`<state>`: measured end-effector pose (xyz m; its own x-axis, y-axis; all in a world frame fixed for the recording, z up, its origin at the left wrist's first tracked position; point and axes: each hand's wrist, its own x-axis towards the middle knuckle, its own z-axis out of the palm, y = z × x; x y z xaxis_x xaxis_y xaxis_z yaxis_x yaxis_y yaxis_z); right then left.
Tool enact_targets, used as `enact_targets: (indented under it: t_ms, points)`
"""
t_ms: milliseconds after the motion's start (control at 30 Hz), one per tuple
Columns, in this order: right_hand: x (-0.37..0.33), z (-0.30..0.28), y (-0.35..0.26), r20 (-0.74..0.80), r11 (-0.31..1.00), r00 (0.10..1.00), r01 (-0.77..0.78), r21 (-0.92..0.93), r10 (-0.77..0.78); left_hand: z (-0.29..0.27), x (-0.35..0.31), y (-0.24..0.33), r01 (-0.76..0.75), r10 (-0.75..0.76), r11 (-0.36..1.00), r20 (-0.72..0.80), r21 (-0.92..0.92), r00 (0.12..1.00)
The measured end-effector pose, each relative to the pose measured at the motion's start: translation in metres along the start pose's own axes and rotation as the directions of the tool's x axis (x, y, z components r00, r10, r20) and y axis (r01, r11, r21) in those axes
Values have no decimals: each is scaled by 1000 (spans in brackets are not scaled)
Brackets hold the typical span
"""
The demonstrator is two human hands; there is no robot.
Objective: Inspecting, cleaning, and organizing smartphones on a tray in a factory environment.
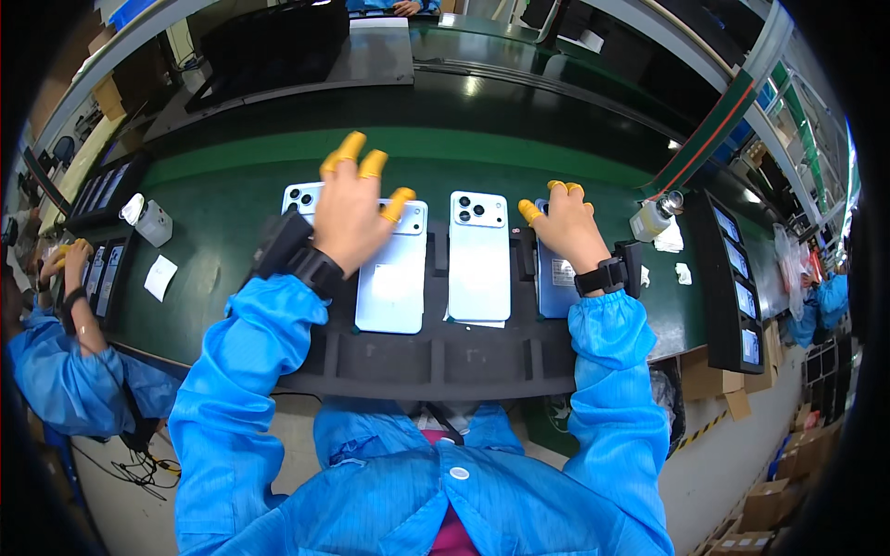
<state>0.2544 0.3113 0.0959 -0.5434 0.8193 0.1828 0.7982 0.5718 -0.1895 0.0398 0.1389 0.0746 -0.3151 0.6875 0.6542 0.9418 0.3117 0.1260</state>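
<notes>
Several phones lie back up in a black slotted tray [389, 360]. My left hand [350, 215], in yellow finger cots, is over the upper ends of a partly hidden silver phone [301, 196] and a pale blue phone [391, 283]. Its fingers are spread and hold nothing. To their right rests another pale phone [480, 264], its camera block fully visible and a white sheet peeking out below. My right hand [570, 232], also in yellow cots, closes around the upper end of a dark blue phone [553, 295], covering its camera area.
A clear bottle [148, 221] and a white paper slip [159, 278] are at left, another bottle [652, 221] at right. Black phone racks [728, 306] flank the green bench [213, 278]. A co-worker's arm [88, 324] reaches in at far left. Cardboard boxes [709, 375] stand below right.
</notes>
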Motion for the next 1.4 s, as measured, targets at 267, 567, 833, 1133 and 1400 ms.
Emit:
enact_targets:
  t_ms: [267, 567, 833, 1133, 1400]
  points:
    - [-1, -5, 5, -12, 994, 998, -66, 82, 67, 2, -6, 37, 100, -88, 995, 343, -18, 935]
    - [-7, -15, 13, -108, 997, 993, -38, 66, 45, 10, 5, 37, 126, -144, 989, 365, 71, 920]
    - [-96, -51, 19, 27, 855, 868, 483, 188, -496, 7, 0, 35, 112, -120, 993, 315, 42, 941]
    - [-104, -31, 31, 82, 814, 830, 514, 271, -552, -8, -4, 46, -170, 171, 985, 68, -19, 983]
    - [-89, -26, 44, 71, 789, 841, 470, 396, -536, -29, -40, 115, -538, 682, 668, 133, -514, 719]
